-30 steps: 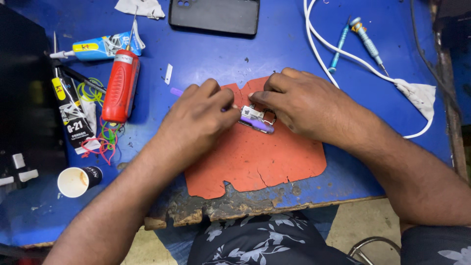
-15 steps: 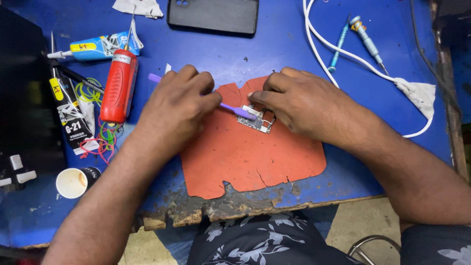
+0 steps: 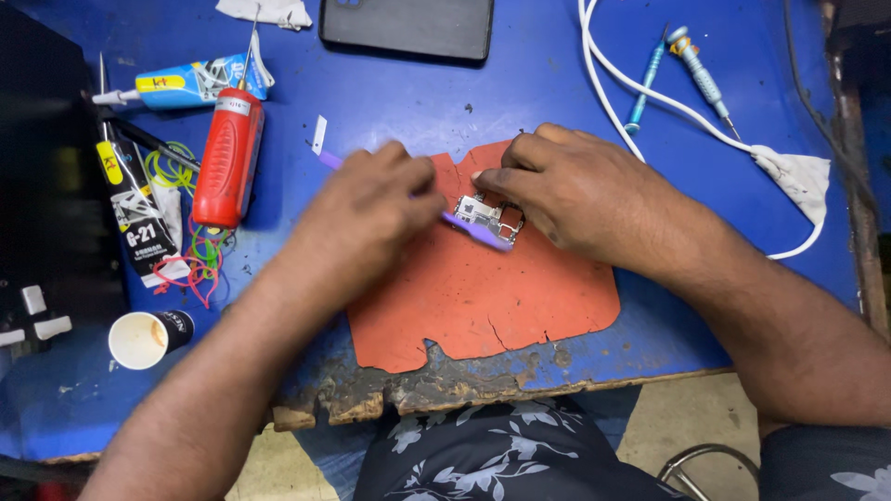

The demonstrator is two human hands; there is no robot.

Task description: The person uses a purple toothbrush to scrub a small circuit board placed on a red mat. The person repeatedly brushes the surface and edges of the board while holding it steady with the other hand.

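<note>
Left hand [image 3: 371,209] closed around a thin purple tool [image 3: 475,232], fingers curled together on the shaft, tip angled down against a small silver metal part [image 3: 483,215]. Right hand [image 3: 575,190] just across from it, fingertips [image 3: 487,176] pinched down on the same part, pinning it to an orange-red mat [image 3: 483,297] with ragged, cracked edges. Beneath the mat, a blue worktable [image 3: 408,102], front edge chipped and worn. Beyond the left knuckles, a red cylindrical tool [image 3: 229,158], a blue and yellow glue tube [image 3: 190,83] and a black tube with yellow label [image 3: 130,204] amid coloured wire loops. Nearer the left wrist, a small white cup [image 3: 144,339]. Beyond the right hand, a white cable [image 3: 640,88], two blue screwdrivers [image 3: 677,70] and a dark phone [image 3: 408,26].
</note>
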